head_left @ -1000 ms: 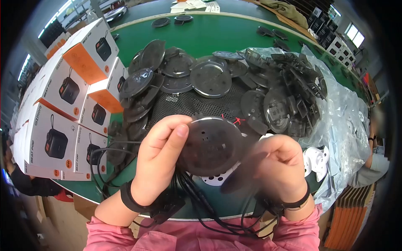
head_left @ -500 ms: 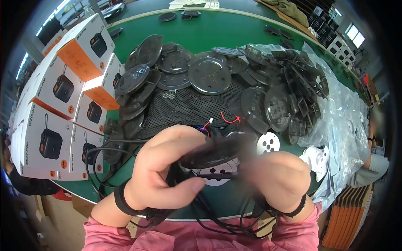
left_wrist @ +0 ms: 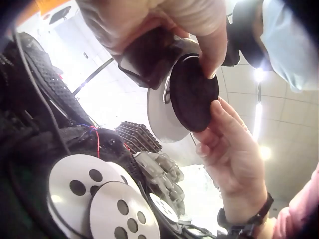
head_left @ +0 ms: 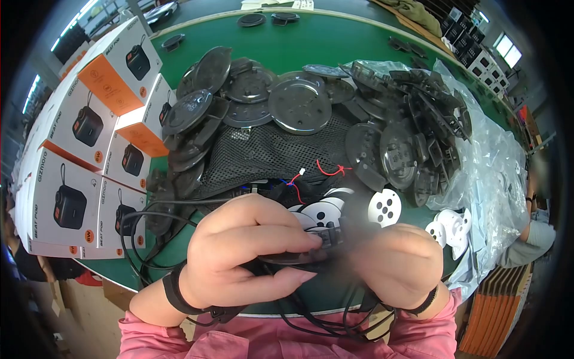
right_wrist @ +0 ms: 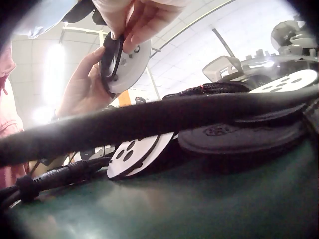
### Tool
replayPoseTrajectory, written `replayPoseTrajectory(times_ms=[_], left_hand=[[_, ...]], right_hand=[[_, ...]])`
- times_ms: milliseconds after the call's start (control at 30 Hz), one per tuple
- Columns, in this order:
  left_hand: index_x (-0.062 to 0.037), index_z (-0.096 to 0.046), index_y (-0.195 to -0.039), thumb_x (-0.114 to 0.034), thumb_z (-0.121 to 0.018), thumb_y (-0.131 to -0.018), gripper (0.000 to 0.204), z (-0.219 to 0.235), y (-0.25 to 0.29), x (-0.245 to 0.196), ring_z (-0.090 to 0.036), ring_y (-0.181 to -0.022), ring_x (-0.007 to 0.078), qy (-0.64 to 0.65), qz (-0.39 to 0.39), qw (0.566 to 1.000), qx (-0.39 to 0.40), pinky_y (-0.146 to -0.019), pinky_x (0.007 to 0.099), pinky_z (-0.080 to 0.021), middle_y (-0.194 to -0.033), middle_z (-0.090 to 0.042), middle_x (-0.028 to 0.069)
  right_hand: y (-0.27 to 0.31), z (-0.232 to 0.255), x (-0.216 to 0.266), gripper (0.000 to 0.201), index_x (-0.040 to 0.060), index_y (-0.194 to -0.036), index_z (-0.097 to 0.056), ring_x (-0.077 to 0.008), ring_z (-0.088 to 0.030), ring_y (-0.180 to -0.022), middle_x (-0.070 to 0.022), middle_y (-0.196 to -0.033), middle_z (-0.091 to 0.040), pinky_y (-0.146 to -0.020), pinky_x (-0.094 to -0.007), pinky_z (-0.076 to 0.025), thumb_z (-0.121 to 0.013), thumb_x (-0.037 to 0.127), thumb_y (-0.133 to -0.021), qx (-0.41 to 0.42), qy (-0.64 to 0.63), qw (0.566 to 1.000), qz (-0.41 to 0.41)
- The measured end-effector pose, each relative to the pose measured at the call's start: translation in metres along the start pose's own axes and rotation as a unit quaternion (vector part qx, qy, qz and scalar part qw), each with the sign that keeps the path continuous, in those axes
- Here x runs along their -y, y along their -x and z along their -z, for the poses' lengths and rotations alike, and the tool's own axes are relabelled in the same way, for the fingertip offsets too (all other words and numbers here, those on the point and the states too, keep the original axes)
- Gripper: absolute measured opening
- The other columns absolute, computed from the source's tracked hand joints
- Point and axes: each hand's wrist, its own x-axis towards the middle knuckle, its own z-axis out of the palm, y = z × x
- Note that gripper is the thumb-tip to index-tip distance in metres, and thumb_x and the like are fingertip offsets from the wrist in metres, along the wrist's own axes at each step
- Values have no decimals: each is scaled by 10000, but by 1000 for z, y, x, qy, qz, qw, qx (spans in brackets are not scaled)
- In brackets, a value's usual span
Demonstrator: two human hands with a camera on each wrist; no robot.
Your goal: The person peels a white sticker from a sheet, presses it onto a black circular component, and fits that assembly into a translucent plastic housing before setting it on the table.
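The left hand (head_left: 239, 254) holds the flat round black plastic disc (head_left: 293, 257) at its left edge, the fingers curled over the top face and the thumb under it. In the head view the disc lies nearly flat, edge-on to the camera, just above the near rim of the green bench (head_left: 311, 45). Its width runs from one hand to the other, so it sits exactly between the two grips and neither hand is nearer.

In the left wrist view the black disc (left_wrist: 193, 92) sits face to face against a round white plate (left_wrist: 162, 119), and the two are held together as one piece. The right wrist view shows the same pair (right_wrist: 119, 62) from the other side, with fingers pinching it at the top and bottom.

The right hand (head_left: 397, 260) takes the right edge of the disc; its fingers are curled around that edge, though this hand is blurred in the head view.

Beyond the hands lie white perforated round plates (head_left: 382, 206), a black mesh sheet (head_left: 269, 152) and a heap of dark grey round parts (head_left: 299, 105). At the far right spreads a clear plastic bag (head_left: 490, 173).
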Motion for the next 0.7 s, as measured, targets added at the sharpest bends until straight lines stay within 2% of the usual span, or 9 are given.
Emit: replayPoseTrajectory(times_ms=[700], left_hand=[[-27,-599,-769,-39,-716,-554,245,-2,3,-2,-511,-610,157,12,37,999,-6,-521,244,-380,-752,-545,79]], right_hand=[[5,-5,1,295,23,-873,-635,-145,-564,-560,-68,-821,-606,-457,-227,-429,-671,-24,-584,-16,7,1000,-2]])
